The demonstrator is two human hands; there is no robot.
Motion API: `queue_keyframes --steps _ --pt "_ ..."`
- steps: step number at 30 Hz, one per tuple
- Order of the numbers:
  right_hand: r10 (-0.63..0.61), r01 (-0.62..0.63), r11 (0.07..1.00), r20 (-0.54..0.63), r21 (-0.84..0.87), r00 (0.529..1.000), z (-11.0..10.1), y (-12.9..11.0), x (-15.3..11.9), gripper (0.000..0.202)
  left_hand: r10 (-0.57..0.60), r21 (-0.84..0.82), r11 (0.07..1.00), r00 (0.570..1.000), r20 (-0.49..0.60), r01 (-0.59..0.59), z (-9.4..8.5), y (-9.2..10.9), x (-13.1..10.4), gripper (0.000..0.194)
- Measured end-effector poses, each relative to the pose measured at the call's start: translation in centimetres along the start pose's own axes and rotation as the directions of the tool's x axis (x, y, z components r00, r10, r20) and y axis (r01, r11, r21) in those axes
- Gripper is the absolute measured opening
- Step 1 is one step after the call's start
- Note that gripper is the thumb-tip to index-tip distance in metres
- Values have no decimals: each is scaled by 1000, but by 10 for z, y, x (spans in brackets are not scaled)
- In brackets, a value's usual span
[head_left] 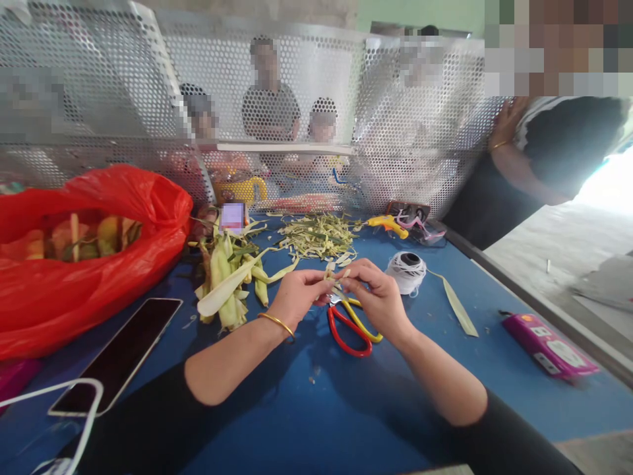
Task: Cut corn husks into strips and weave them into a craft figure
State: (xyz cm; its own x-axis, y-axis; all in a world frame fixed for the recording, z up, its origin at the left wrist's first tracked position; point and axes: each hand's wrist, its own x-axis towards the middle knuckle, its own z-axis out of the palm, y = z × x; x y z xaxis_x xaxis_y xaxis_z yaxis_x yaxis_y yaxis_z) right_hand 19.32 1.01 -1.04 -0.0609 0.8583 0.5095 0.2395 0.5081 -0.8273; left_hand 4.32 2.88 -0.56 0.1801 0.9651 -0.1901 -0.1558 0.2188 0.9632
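Note:
A small pale piece of corn husk (330,269) is pinched between my two hands over the middle of the blue table. My left hand (300,290), with a gold bangle at the wrist, grips it from the left. From the right, the thumb and fingers of my right hand (374,293) close on the same husk. Just beneath lie scissors (350,333) with one red and one yellow handle, their blades partly hidden by my hands. Green corn husks (225,284) are heaped left of my left hand. Beyond my hands lies a pile of shredded husk (319,236).
A red plastic bag (163,211) and a tablet (123,353) take up the left. To the right are a spool of white thread (406,274), a husk strip (459,307), a purple packet (550,346) and a yellow glue gun (390,225). People stand behind a perforated metal screen (415,132).

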Motion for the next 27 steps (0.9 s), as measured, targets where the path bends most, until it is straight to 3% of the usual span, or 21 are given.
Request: queue_keyframes --steps 7,13,20,27 --pt "211 -211 973 14 98 977 5 -1 -1 14 18 41 999 1000 -19 -17 3 -1 -2 16" --pt "244 -244 969 17 22 970 3 0 1 20 29 65 997 999 -20 -28 3 2 -3 16" --pt "270 -250 948 86 -195 959 -2 2 2 19 62 86 995 997 -45 -58 2 1 0 16" --pt "277 -234 912 83 -338 957 -1 4 1 18 194 281 942 981 -3 -185 -1 -6 2 12"
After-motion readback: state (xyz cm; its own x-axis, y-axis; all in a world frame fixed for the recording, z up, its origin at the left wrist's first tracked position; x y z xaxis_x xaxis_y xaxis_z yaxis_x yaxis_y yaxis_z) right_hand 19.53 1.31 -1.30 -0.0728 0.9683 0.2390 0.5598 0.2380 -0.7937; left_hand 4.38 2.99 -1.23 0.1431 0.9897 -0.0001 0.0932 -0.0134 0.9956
